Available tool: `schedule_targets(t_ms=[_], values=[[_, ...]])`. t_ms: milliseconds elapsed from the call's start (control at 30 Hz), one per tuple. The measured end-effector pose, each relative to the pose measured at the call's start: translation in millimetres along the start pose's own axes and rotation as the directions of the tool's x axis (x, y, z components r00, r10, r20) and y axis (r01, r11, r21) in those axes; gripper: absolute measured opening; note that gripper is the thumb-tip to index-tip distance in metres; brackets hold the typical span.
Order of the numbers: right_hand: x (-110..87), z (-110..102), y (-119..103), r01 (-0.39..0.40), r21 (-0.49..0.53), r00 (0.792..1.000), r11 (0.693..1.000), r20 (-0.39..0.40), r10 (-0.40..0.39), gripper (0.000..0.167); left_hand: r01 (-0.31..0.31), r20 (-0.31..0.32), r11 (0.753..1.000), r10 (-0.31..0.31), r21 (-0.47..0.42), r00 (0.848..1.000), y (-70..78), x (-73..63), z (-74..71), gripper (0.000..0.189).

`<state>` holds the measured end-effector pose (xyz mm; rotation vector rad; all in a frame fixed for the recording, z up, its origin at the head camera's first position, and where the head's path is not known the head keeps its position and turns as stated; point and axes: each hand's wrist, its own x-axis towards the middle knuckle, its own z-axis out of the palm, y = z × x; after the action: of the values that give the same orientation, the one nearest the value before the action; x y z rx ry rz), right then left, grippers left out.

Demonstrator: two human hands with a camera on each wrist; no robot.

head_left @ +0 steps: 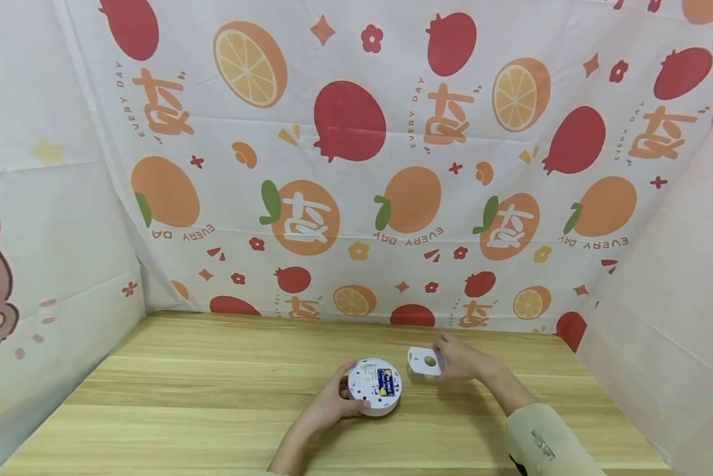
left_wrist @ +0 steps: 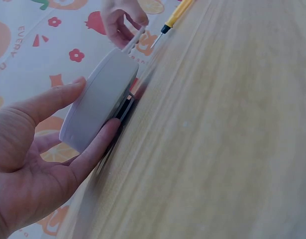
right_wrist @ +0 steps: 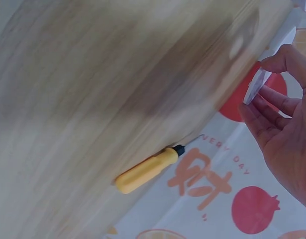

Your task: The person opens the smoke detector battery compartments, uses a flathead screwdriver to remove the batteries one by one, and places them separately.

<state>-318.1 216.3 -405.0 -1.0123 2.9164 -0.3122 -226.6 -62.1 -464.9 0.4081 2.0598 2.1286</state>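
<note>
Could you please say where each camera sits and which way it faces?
Head: on the head, facing forward and down at the table; left hand, right hand, sleeve show.
Left wrist: on that wrist, facing the round white device; both hands show.
Right wrist: likewise, facing the white plate; the right hand shows.
Wrist views share the yellow screwdriver.

A yellow-handled screwdriver [right_wrist: 148, 171] lies on the pale wood-grain tabletop [head_left: 213, 396].

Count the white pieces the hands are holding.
2: the left hand holds a round white device; the right hand pinches a flat white piece beside it. Smaller ones could be hidden.
</note>
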Motion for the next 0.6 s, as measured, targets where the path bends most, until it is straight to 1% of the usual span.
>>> schedule_targets(t_ms=[133,333,500,600], values=[[0.8,5.0,6.9,-0.013,-0.009,1.000,1.000,0.000,0.013,0.050,0.001,0.001,1.000,-0.001,0.002,1.000,0.9,-0.6,0.1,0.085],[2.2,9.5,11.3,-0.038,-0.017,0.999,0.999,0.008,0.039,0.050,-0.001,0.002,1.000,0.001,-0.007,1.000,0.9,-0.7,0.0,0.085],[3.5,12.3,13.4,-0.050,-0.004,0.999,0.999,-0.001,0.050,0.051,-0.002,0.005,1.000,0.002,-0.002,1.000,1.6,-0.9,0.1,0.086],[4.0,13.2,13.5,-0.080,0.010,0.997,0.997,0.008,0.080,0.052,0.000,0.004,1.000,0.000,0.002,1.000,2.8,-1.6,0.4,0.086]])
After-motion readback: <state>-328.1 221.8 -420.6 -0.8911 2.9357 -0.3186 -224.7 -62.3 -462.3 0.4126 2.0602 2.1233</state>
